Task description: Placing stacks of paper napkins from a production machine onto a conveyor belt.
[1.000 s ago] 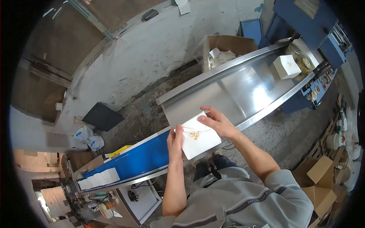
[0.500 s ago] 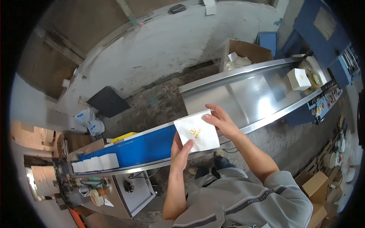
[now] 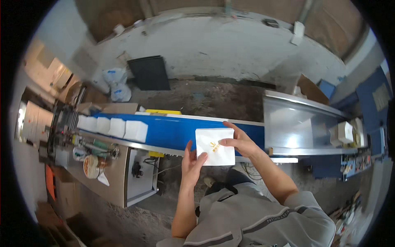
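Observation:
A square stack of white paper napkins (image 3: 205, 138) with a small gold print on its face is held up in front of me, above the near side of the blue conveyor belt (image 3: 173, 131). My left hand (image 3: 191, 165) grips its lower left corner, thumb on the printed face and fingers behind. On the right edge, my right hand (image 3: 242, 144) is closed with its thumb lying over the face beside the print; most of its fingers are hidden behind. Several more white napkin stacks (image 3: 135, 131) sit in a row at the belt's left end.
Right of the belt is a shiny metal table (image 3: 288, 123), with a white napkin stack (image 3: 345, 132) at its far right near blue machinery (image 3: 372, 96). A dark panel (image 3: 149, 73) leans against the wall. At lower left stands a bench (image 3: 119, 181) with a round tub (image 3: 91, 166).
My view has turned to the left, so the belt and metal table lie more level and further right. The napkin stack stays in both hands and looks straighter. My right thumb reaches further across it.

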Demonstrator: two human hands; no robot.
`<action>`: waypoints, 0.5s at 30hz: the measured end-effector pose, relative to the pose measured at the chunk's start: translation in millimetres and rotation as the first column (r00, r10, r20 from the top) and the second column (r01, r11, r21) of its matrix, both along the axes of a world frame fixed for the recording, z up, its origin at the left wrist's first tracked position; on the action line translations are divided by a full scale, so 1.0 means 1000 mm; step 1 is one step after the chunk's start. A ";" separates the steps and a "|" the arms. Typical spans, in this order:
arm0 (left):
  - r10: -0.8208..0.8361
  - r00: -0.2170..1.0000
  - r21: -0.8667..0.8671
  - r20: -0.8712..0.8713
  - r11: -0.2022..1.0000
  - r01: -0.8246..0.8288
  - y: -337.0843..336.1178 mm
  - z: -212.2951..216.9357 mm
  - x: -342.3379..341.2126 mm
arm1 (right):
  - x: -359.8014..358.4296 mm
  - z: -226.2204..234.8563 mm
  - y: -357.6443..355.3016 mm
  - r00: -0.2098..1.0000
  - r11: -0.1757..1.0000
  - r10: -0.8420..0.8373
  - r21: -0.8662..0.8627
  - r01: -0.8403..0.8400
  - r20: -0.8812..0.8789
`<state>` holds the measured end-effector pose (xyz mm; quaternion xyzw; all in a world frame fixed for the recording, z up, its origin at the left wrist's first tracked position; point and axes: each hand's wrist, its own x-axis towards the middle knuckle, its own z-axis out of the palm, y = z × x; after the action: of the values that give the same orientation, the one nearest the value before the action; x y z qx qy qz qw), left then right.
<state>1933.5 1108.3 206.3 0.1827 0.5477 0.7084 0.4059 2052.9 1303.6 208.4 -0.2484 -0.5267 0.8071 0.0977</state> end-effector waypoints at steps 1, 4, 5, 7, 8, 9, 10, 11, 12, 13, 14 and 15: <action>0.094 0.994 -0.025 0.054 0.995 -0.093 -0.015 -0.001 -0.009 | -0.019 -0.003 -0.009 1.000 0.996 -0.009 -0.091 0.009 0.010; 0.306 0.948 -0.091 0.090 0.950 -0.298 -0.059 0.000 -0.033 | -0.079 -0.018 -0.027 1.000 0.986 0.013 -0.168 -0.017 -0.021; 0.388 0.919 -0.135 0.069 0.917 -0.377 -0.076 -0.001 -0.040 | -0.099 -0.024 -0.032 0.999 0.979 -0.017 -0.201 0.011 -0.029; 0.508 0.857 -0.176 0.092 0.855 -0.488 -0.119 -0.026 -0.051 | -0.145 -0.041 -0.041 1.000 0.974 -0.012 -0.226 0.015 0.014; 0.566 0.815 -0.215 0.122 0.817 -0.535 -0.138 -0.037 -0.053 | -0.168 -0.058 -0.042 0.999 0.975 -0.014 -0.223 0.022 0.037; 0.625 0.772 -0.236 0.118 0.772 -0.589 -0.154 -0.047 -0.053 | -0.190 -0.074 -0.043 0.999 0.974 -0.007 -0.225 0.018 0.046; 0.661 0.746 -0.268 0.079 0.735 -0.623 -0.175 -0.063 -0.051 | -0.212 -0.088 -0.046 0.999 0.976 0.004 -0.218 0.007 0.053; 0.696 0.717 -0.299 0.034 0.692 -0.657 -0.197 -0.080 -0.047 | -0.235 -0.106 -0.051 0.998 0.977 0.019 -0.215 -0.006 0.059; 0.716 0.698 -0.401 -0.012 0.636 -0.659 -0.215 -0.091 -0.040 | -0.256 -0.131 -0.053 0.997 0.974 -0.002 -0.226 0.018 0.072; 0.729 0.682 -0.501 -0.060 0.569 -0.652 -0.233 -0.101 -0.033 | -0.276 -0.148 -0.056 0.999 0.963 0.011 -0.270 0.003 0.050; 0.733 0.677 -0.520 -0.065 0.554 -0.650 -0.249 -0.111 -0.022 | -0.294 -0.165 -0.060 0.999 0.949 0.020 -0.314 -0.010 0.029; 0.773 0.634 -0.563 -0.007 0.521 -0.642 -0.262 -0.119 -0.010 | -0.310 -0.183 -0.063 0.997 0.950 0.012 -0.312 0.012 0.075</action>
<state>1923.6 846.5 87.1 -0.2623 0.6875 0.6539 0.1761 1742.5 1241.0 25.3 -0.2910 -0.3957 0.8703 0.0370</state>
